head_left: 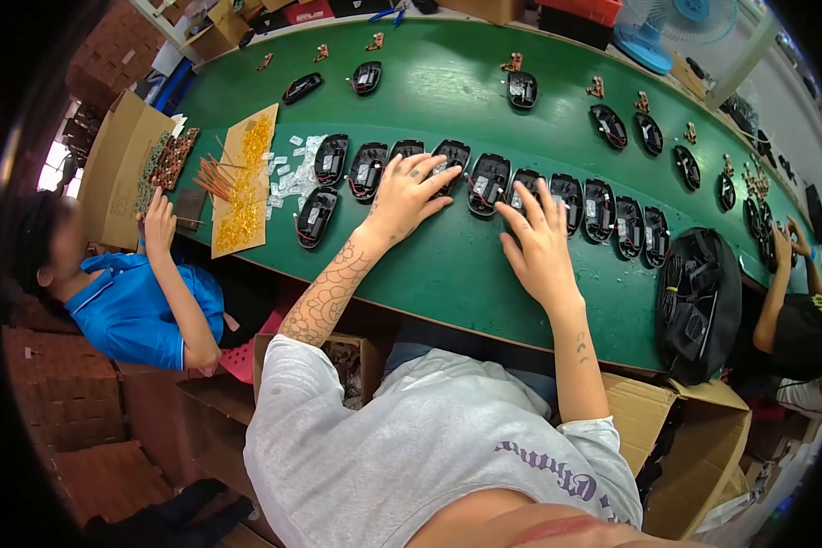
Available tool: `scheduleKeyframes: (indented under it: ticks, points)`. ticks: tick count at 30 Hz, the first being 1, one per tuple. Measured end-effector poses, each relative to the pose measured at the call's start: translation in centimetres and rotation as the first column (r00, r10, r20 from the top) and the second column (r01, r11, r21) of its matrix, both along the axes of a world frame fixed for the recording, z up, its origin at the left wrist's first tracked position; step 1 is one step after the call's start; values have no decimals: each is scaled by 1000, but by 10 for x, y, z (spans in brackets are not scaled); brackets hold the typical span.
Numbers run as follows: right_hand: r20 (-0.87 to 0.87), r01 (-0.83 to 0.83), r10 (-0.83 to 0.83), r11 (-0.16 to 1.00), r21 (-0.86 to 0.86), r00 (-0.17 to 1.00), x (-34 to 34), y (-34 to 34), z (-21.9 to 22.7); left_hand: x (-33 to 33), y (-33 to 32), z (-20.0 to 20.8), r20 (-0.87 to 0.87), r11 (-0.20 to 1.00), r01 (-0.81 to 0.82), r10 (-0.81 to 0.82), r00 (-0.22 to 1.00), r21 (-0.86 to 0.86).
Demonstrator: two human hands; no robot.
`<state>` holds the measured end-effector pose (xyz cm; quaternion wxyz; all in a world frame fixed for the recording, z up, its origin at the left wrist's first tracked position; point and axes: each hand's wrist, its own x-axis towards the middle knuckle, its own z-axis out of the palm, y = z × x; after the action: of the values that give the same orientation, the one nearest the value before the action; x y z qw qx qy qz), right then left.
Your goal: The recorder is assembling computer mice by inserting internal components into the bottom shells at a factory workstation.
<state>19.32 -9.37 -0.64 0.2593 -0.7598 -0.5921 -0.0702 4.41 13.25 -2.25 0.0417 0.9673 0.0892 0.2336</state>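
A row of black oval plastic housings, with red wires and small pale-labelled parts inside, runs across the green table. My left hand lies over the left half of the row, fingers stretched and apart. Its fingertips reach onto one housing and partly cover the one to its left. My right hand is spread near the middle, its fingertips at another housing. Whether the fingertips press on the housings I cannot tell. Nothing shows held in either hand.
Small clear pieces lie left of the row, beside cardboard with yellow bits. More housings and small copper-coloured parts line the table's far side. A black bag-like bundle sits at the right edge. Co-workers sit left and right; a fan stands behind.
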Motion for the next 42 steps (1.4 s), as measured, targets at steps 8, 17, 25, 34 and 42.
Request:
scheduleKeyframes:
  ticks: [8, 17, 25, 34, 42]
  points:
    - [-50, 59, -64, 995, -85, 997, 4, -12, -12, 6, -27, 13, 21, 999, 33, -34, 999, 31]
    - [-36, 68, -72, 993, -97, 997, 0, -10, -13, 27, -35, 8, -81, 994, 82, -77, 994, 67]
    - [-16, 74, -73, 997, 17, 997, 1, -15, -3, 27, -46, 15, -67, 998, 61, -59, 996, 25]
    - [-138, 422, -401, 884, 203, 906, 37, -113, 9, 39, -83, 33, -22, 912, 410, -410, 912, 28]
    - [-102, 591, -586, 806, 26, 804, 56, -131, -16, 73, -105, 14, -129, 842, 520, -505, 853, 142]
